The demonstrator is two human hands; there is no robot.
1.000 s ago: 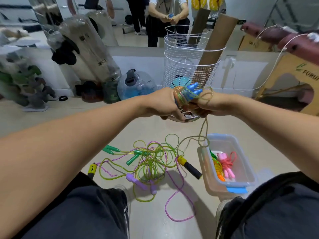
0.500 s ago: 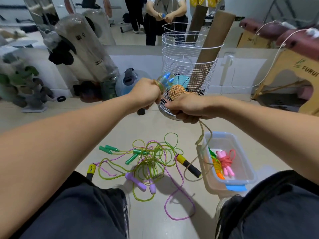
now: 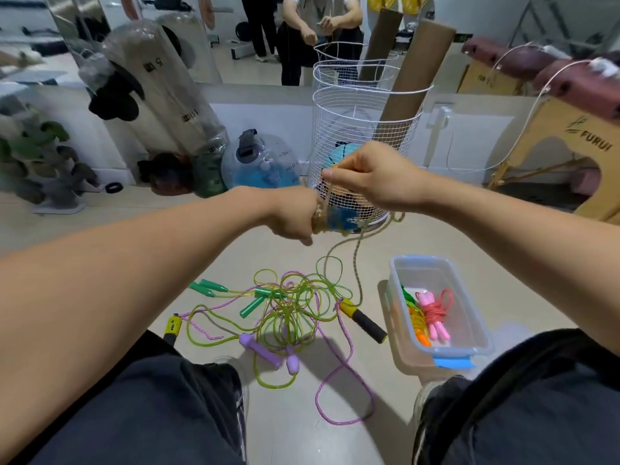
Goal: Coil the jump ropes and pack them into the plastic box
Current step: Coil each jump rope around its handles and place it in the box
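My left hand (image 3: 295, 214) grips a coiled bundle of yellowish jump rope with blue handles (image 3: 339, 220). My right hand (image 3: 372, 176), just above and to the right, pinches a strand of the same rope; its loose tail (image 3: 357, 263) hangs down to the floor. A tangle of green and purple jump ropes (image 3: 288, 307) lies on the floor below, with green handles (image 3: 208, 286), purple handles (image 3: 265, 354) and a yellow-black handle (image 3: 362, 318). The clear plastic box (image 3: 469, 317) stands on the floor at right, holding coiled orange-green (image 3: 416, 317) and pink (image 3: 434, 313) ropes.
A white wire basket (image 3: 362, 129) with cardboard tubes stands right behind my hands. A clear water jug (image 3: 258, 162) and bagged equipment (image 3: 161, 95) sit at left. A wooden bench (image 3: 570, 139) is at right. A mirror (image 3: 235, 38) shows a person. My knees frame the floor.
My left hand has dropped lower with the coil while my right hand has risen above it, drawing a strand of rope over the bundle. The tail on the floor has shortened.
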